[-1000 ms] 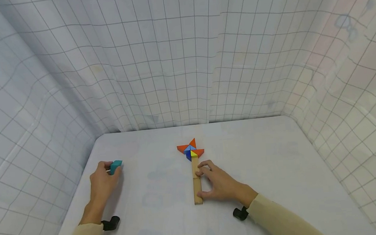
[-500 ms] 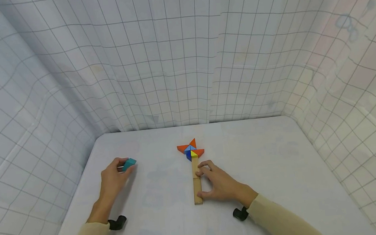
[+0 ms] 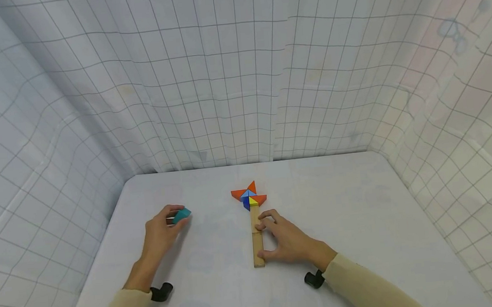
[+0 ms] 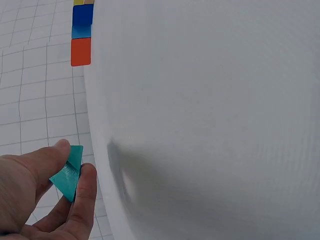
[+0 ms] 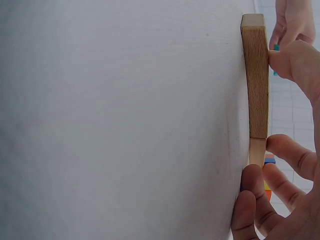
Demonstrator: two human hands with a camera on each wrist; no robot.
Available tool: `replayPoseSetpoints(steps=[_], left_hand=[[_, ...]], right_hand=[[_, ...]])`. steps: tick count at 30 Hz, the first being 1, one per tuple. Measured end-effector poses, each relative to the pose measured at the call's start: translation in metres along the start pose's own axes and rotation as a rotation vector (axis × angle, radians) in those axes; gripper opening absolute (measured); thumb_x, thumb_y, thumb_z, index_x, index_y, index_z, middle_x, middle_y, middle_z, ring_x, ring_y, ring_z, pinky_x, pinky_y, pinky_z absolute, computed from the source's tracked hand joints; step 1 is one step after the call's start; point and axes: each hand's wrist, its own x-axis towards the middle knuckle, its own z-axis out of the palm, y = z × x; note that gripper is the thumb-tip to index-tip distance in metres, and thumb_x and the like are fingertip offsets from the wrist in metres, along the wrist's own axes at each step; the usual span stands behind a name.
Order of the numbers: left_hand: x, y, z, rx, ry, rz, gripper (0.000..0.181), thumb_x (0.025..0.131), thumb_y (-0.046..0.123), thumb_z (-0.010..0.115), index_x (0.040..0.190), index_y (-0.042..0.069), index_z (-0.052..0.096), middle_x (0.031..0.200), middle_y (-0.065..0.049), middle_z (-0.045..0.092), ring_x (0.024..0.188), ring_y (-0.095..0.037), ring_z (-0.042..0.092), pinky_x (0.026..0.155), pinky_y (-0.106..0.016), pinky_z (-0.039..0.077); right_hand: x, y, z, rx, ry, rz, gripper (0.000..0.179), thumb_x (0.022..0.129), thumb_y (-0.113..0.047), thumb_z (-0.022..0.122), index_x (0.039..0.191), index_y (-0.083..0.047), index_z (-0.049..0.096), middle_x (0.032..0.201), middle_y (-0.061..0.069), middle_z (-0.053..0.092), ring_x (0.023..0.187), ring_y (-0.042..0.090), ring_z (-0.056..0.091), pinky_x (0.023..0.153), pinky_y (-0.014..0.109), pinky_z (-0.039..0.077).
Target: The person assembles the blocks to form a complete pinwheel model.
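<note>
Off the left of the pattern, my left hand (image 3: pixel 158 234) pinches a teal angular block (image 3: pixel 181 215) between thumb and fingers, above the table. In the left wrist view the teal block (image 4: pixel 70 175) shows slanted faces. My right hand (image 3: pixel 290 240) rests its thumb on the nearer wooden block (image 3: pixel 258 252) and its bent fingertips on the farther wooden block (image 3: pixel 255 218); the two lie end to end. At their far end, orange triangles (image 3: pixel 260 199), light blue pieces (image 3: pixel 248 193), a dark blue piece (image 3: pixel 246 202) and a yellow triangle (image 3: pixel 253 201) form a pinwheel shape.
A white-covered table (image 3: pixel 342 203) lies under everything. White grid-lined curtains (image 3: pixel 239 76) stand close at the back and both sides. Each wrist carries a small black camera, one on the left (image 3: pixel 162 292) and one on the right (image 3: pixel 314 279).
My left hand has carried the teal block rightward across the table, toward the pinwheel shape, and the block has turned a little. My right hand and the laid blocks stay where they were.
</note>
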Motion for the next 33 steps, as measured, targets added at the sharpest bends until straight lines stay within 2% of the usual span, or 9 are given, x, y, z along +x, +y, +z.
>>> replayPoseSetpoints(steps=[3,9,15,23,33], left_hand=[[0.000,0.005,0.004,-0.001,-0.009,0.014,0.040,0.109,0.017,0.086,0.146,0.009,0.075,0.140,-0.026,0.081,0.121,-0.043,0.082,0.095,-0.038,0.069],[0.002,0.015,0.015,-0.007,-0.030,0.034,0.039,0.104,0.013,0.091,0.140,0.008,0.078,0.136,-0.022,0.083,0.116,-0.040,0.082,0.098,-0.047,0.070],[0.006,0.021,0.026,-0.011,-0.065,0.050,0.040,0.102,0.015,0.093,0.139,0.010,0.079,0.138,-0.018,0.083,0.114,-0.037,0.081,0.096,-0.044,0.068],[0.009,0.035,0.041,-0.034,-0.096,0.076,0.037,0.101,0.014,0.093,0.136,0.010,0.080,0.137,-0.016,0.084,0.114,-0.035,0.081,0.099,-0.048,0.069],[0.014,0.047,0.057,-0.044,-0.113,0.106,0.034,0.102,0.011,0.091,0.135,0.008,0.080,0.135,-0.017,0.083,0.115,-0.034,0.081,0.106,-0.054,0.068]], right_hand=[[0.000,0.000,0.000,-0.001,-0.001,0.002,0.065,0.099,-0.051,0.093,0.152,-0.022,0.067,0.173,0.003,0.048,0.151,0.028,0.064,0.126,0.052,0.058],[0.001,-0.001,0.000,-0.005,-0.005,0.004,0.066,0.099,-0.051,0.093,0.153,-0.021,0.067,0.173,0.003,0.048,0.150,0.027,0.064,0.126,0.051,0.059],[0.000,0.000,0.000,-0.010,0.000,-0.004,0.066,0.099,-0.051,0.093,0.152,-0.021,0.068,0.173,0.005,0.048,0.149,0.026,0.065,0.125,0.051,0.059],[0.000,0.000,0.000,-0.008,0.000,-0.005,0.066,0.099,-0.051,0.093,0.152,-0.021,0.068,0.173,0.004,0.048,0.143,0.023,0.067,0.122,0.048,0.060],[0.000,0.000,0.000,-0.014,0.000,0.004,0.066,0.099,-0.051,0.093,0.152,-0.021,0.068,0.173,0.004,0.048,0.150,0.027,0.065,0.127,0.050,0.058]])
